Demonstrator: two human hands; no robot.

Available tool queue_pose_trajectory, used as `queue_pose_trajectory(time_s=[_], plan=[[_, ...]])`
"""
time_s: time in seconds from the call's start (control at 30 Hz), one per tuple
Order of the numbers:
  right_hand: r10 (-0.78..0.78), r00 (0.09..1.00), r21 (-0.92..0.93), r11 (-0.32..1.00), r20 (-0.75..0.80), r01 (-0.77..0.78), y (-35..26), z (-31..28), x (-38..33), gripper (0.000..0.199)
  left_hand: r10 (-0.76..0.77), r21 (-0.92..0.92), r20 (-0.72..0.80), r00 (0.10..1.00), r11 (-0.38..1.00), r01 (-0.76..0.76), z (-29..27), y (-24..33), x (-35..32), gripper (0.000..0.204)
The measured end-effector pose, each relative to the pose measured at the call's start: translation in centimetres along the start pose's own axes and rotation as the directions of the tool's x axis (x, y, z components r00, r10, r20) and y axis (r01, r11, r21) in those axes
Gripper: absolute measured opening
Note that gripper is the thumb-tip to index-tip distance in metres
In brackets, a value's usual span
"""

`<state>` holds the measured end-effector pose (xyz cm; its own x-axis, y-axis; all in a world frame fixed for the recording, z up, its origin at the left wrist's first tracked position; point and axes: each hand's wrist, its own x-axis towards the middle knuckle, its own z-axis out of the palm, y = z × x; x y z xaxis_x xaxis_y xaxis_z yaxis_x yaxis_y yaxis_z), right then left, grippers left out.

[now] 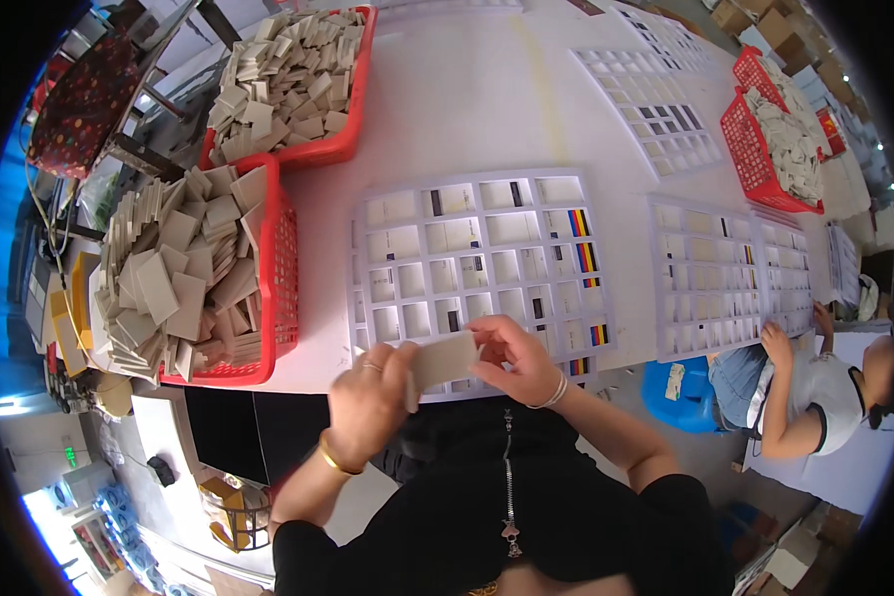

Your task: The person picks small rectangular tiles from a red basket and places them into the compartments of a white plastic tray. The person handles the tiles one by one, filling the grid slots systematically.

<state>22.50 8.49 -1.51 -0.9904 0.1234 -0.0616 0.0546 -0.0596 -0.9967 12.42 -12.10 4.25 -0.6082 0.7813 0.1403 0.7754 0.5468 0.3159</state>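
Note:
My left hand [368, 397] is wrapped round a few flat greyish-beige tiles [441, 362], held just above the near edge of a white compartment tray [424, 270]. At the right end of those tiles, the thumb and fingers of my right hand [519, 366] pinch the edge. The tray has rows of square and oblong compartments, some with dark or coloured stripes printed inside. My hands and the tiles cover part of its lowest rows. Another tray's edge shows beneath it on the left.
Red plastic baskets heaped with similar tiles stand at the left, a near basket [286, 268] and a far basket [348, 144]. More trays [710, 273] lie to the right, where a co-worker [815, 397] sits. Another red basket [755, 149] stands at the far right.

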Motion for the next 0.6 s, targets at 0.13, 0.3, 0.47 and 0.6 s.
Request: queue_pose_trajectory(time_s=[0.13,0.3,0.47,0.6], plan=[[0.015,0.998,-0.092,0.996,0.054,-0.01,0.5,-1.4,1.2,0.036,0.031,-0.052,-0.083,0.996,0.998,-0.035,3.2,0.0,0.2,0.058],[0.014,0.999,-0.404,0.915,0.049,0.007,0.0,-3.4,3.6,0.029,-0.067,-0.157,-0.09,0.994,0.986,0.052,5.4,-2.2,0.4,0.056],[-0.148,0.948,-0.336,0.941,-0.281,0.048,4.6,-9.9,11.8,0.027,-0.399,-0.169,-0.224,0.889,0.914,0.368,9.1,-11.1,-0.2,0.052],[-0.062,0.926,-0.361,0.929,-0.372,-0.084,4.8,-10.4,18.7,0.026,-0.481,-0.342,-0.204,0.853,0.851,0.399,10.4,-15.4,1.2,0.043]])
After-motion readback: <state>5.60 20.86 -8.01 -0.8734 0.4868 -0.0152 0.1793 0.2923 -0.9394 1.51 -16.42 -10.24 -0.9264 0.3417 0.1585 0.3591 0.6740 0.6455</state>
